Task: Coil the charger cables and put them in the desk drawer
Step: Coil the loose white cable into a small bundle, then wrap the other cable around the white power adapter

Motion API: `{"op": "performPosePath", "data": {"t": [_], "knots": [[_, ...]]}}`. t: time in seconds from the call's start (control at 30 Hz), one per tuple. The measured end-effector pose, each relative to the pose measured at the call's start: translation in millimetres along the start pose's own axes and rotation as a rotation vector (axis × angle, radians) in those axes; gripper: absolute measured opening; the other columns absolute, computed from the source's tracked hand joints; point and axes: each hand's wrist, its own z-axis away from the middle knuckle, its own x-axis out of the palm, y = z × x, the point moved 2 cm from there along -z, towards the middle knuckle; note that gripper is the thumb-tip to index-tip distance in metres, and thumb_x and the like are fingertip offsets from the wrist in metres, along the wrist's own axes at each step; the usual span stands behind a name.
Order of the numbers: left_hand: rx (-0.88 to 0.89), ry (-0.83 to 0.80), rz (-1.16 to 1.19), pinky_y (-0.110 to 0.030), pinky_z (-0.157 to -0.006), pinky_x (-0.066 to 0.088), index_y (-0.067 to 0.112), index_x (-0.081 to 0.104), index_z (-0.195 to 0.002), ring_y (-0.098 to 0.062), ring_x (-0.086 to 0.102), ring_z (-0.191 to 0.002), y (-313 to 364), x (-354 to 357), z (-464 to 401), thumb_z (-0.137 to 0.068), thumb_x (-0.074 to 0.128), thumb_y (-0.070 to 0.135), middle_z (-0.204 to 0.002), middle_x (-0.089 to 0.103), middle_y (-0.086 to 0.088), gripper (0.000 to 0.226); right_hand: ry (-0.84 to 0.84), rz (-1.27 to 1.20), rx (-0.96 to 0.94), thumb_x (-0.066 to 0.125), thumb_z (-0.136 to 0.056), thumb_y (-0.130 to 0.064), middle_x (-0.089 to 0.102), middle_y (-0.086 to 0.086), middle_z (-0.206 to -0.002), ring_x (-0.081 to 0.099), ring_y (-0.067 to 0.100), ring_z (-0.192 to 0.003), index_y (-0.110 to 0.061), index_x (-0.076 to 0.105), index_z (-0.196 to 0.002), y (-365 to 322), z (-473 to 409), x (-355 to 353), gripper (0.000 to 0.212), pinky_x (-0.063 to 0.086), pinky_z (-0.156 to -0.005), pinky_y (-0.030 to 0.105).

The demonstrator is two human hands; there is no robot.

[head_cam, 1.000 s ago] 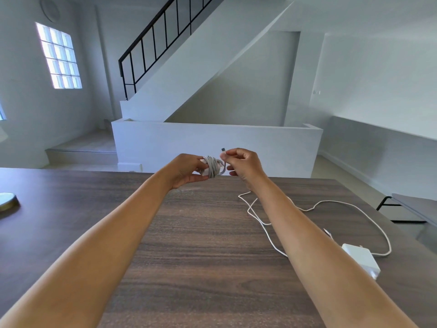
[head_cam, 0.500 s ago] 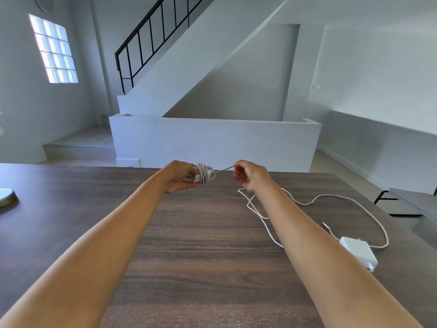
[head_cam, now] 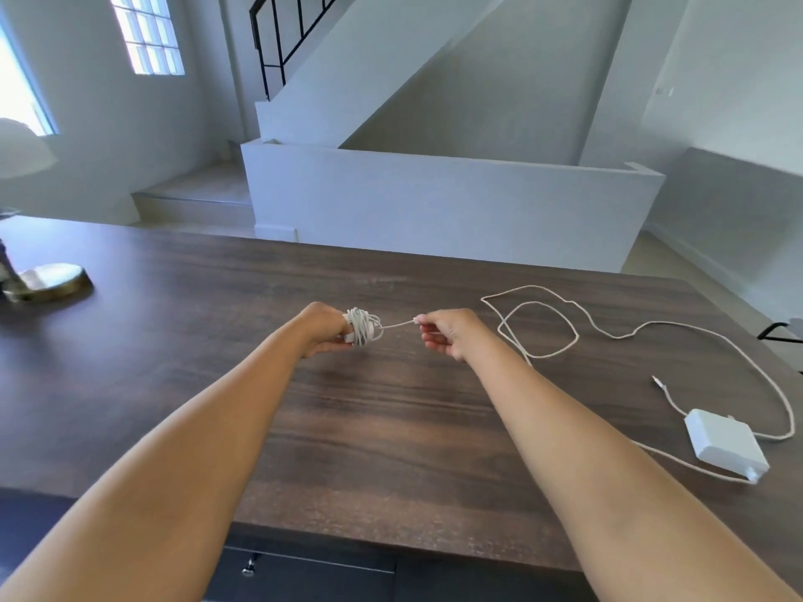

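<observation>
My left hand grips a tight coiled bundle of white charger cable just above the dark wooden desk. My right hand pinches the free end of that same cable, pulled straight and taut between the two hands. A second white cable lies loose in loops on the desk to the right, running to a white power adapter near the right edge. Below the desk's front edge the dark drawer front with a small metal knob appears shut.
A brass lamp base stands at the desk's far left, with a lamp shade above it. Beyond the desk are a low white wall, a staircase with black railing and a glass-block window. A dark chair or bench edge shows at the far right.
The view has tilted downward, so the drawer front now shows. My hands have lowered towards the desk and my right hand has drawn the cable's end out to the right of the bundle.
</observation>
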Motion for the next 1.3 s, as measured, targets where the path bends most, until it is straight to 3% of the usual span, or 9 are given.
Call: {"op": "performPosePath", "data": {"t": [0.23,0.4,0.5,0.63,0.8,0.87,0.97,1.13,1.3], "knots": [[-0.071,0.048,-0.129,-0.029,-0.075,0.052,0.002,0.063,-0.116,-0.020,0.057,-0.087,-20.0,-5.2,-11.2,-0.088,0.052,-0.001,-0.101,0.062,-0.011,0.030,-0.025,0.034,0.067,0.072,-0.083,-0.013,0.058,0.000,-0.065,0.052,0.010,-0.053,-0.013,0.062,-0.071,26.0,-14.3,10.9,0.015,0.047,-0.045,0.020],[-0.080,0.054,-0.368,-0.038,-0.087,0.051,0.003,0.060,-0.083,-0.024,0.056,-0.082,-1.3,-0.9,-5.5,-0.087,0.051,0.002,-0.089,0.058,-0.012,0.010,-0.044,0.093,0.036,0.071,-0.082,-0.010,0.057,0.002,-0.067,0.052,0.012,-0.055,-0.009,0.064,-0.079,22.5,-9.6,3.8,0.008,0.049,-0.055,0.023],[0.002,0.076,-0.735,-0.031,-0.073,0.047,-0.001,0.057,-0.089,-0.030,0.052,-0.087,17.7,2.4,-4.1,-0.087,0.042,0.010,-0.098,0.056,-0.016,0.019,-0.021,0.188,-0.022,0.064,-0.087,-0.011,0.056,0.003,-0.073,0.051,0.013,-0.059,-0.009,0.064,-0.090,14.5,-3.4,-5.9,0.004,0.048,-0.061,0.024],[0.108,0.187,-1.094,-0.035,-0.099,0.041,0.003,0.048,-0.129,-0.038,0.046,-0.118,46.2,34.4,-1.8,-0.083,0.042,0.019,-0.137,0.037,-0.024,0.049,0.071,0.358,-0.126,0.064,-0.085,-0.015,0.059,0.004,-0.084,0.054,0.017,-0.075,-0.008,0.070,-0.105,2.3,12.3,-48.1,0.021,0.048,-0.072,0.028],[0.273,0.031,-1.250,-0.038,-0.107,0.031,0.002,0.045,-0.134,-0.041,0.033,-0.131,73.5,121.8,10.1,-0.086,0.042,0.013,-0.147,0.023,-0.029,0.049,0.264,0.505,-0.245,0.065,-0.084,-0.017,0.066,0.002,-0.088,0.056,0.018,-0.084,-0.010,0.073,-0.103,-4.3,51.7,-134.9,0.021,0.046,-0.074,0.026],[0.334,-0.026,-1.290,-0.041,-0.107,0.032,-0.001,0.050,-0.126,-0.042,0.034,-0.131,75.3,153.1,11.4,-0.084,0.044,0.013,-0.143,0.031,-0.029,0.045,0.334,0.533,-0.265,0.066,-0.085,-0.017,0.070,0.005,-0.100,0.057,0.015,-0.087,-0.010,0.074,-0.102,-4.2,66.3,-164.7,0.020,0.044,-0.076,0.024],[0.510,-0.156,-1.347,-0.040,-0.104,0.033,0.004,0.058,-0.121,-0.035,0.038,-0.130,78.5,224.3,22.8,-0.085,0.049,0.019,-0.134,0.049,-0.020,0.040,0.503,0.561,-0.265,0.065,-0.085,-0.017,0.070,0.004,-0.095,0.058,0.012,-0.087,-0.009,0.075,-0.100,8.8,103.4,-224.0,0.019,0.042,-0.078,0.021],[0.721,-0.335,-1.316,-0.036,-0.100,0.039,0.007,0.061,-0.116,-0.034,0.047,-0.125,74.0,324.5,59.7,-0.086,0.051,0.028,-0.131,0.056,-0.018,0.039,0.710,0.631,-0.147,0.058,-0.084,-0.014,0.074,0.006,-0.102,0.065,0.021,-0.101,-0.008,0.076,-0.095,52.3,151.1,-306.5,0.022,0.048,-0.088,0.027],[0.765,-0.524,-1.214,-0.036,-0.106,0.034,0.005,0.051,-0.131,-0.032,0.040,-0.132,53.5,398.8,97.7,-0.090,0.046,0.053,-0.141,0.046,-0.018,0.064,0.799,0.756,0.054,0.044,-0.090,-0.013,0.068,0.013,-0.115,0.059,0.031,-0.112,-0.007,0.069,-0.101,111.3,175.5,-354.5,0.029,0.045,-0.092,0.030]]}}
